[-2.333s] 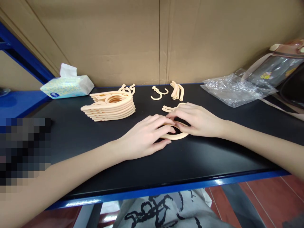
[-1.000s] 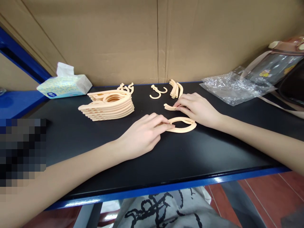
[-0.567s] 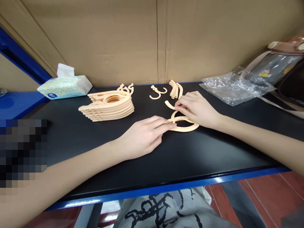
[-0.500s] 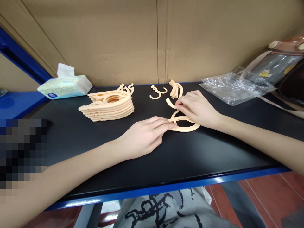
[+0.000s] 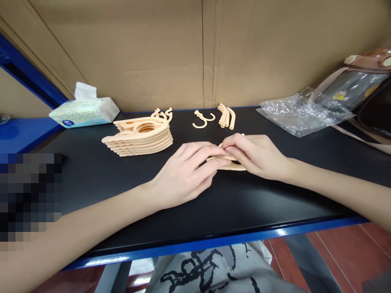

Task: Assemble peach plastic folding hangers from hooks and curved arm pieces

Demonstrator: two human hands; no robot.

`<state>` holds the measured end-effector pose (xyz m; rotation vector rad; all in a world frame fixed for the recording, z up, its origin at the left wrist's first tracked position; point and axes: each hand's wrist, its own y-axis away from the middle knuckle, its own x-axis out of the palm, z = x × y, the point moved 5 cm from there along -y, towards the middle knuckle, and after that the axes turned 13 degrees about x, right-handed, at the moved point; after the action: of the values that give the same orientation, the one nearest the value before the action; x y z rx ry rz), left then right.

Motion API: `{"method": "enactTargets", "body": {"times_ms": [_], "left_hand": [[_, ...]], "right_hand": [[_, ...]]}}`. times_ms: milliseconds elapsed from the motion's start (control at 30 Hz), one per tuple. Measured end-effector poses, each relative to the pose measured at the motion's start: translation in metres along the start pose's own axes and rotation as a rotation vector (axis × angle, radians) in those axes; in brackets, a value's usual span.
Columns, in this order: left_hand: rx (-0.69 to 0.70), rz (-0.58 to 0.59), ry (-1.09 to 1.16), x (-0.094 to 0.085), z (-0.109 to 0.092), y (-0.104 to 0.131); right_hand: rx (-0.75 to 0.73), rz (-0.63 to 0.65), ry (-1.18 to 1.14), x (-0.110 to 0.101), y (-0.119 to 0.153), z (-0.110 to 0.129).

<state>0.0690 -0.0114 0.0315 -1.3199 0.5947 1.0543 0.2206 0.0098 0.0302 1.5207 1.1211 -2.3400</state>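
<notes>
A cream plastic folding hanger (image 5: 234,167) lies on the black tabletop, mostly covered by my two hands. From the left, my left hand (image 5: 192,173) grips its near end, with the thumb hidden below the fingers. My right hand (image 5: 259,156) is closed with thumb and forefinger pinched together over the hanger, touching the left fingertips. The pinch covers whatever part lies inside it. Behind the hands are loose cream hooks (image 5: 200,119) and a small bunch of curved cream arms (image 5: 226,115).
A stack of folded cream hangers (image 5: 139,138) sits on the left, with more hooks (image 5: 161,114) behind it. Beyond stands a tissue pack (image 5: 88,111). Clear plastic wrap (image 5: 293,112) and a transparent bottle (image 5: 342,91) occupy the right. Cardboard (image 5: 137,53) walls the back.
My right hand has come down and toward me, bringing the curved arm it pinched onto the hanger. That arm is now largely hidden. My left hand has stayed nearly in place.
</notes>
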Motion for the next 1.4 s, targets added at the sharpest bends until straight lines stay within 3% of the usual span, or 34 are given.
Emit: {"method": "enactTargets", "body": {"times_ms": [167, 333, 500, 800, 1200, 1400], "left_hand": [[-0.014, -0.035, -0.057, -0.003, -0.001, 0.001], [-0.108, -0.045, 0.101, 0.000, 0.005, 0.003], [-0.162, 0.031, 0.236, 0.009, 0.011, 0.005], [-0.300, 0.058, 0.120, 0.011, 0.017, 0.007], [-0.296, 0.069, 0.055, 0.008, 0.019, 0.006], [-0.259, 0.063, 0.118, 0.008, 0.017, 0.005]], "right_hand": [[0.049, 0.119, -0.106, 0.005, 0.003, 0.002], [0.077, 0.180, -0.191, 0.009, 0.004, 0.003], [0.044, 0.182, -0.205, 0.009, 0.006, 0.005], [0.047, 0.044, -0.149, -0.001, 0.000, 0.005], [0.063, 0.026, -0.061, 0.002, -0.002, -0.002], [-0.044, 0.009, 0.020, 0.004, -0.001, 0.002]]}}
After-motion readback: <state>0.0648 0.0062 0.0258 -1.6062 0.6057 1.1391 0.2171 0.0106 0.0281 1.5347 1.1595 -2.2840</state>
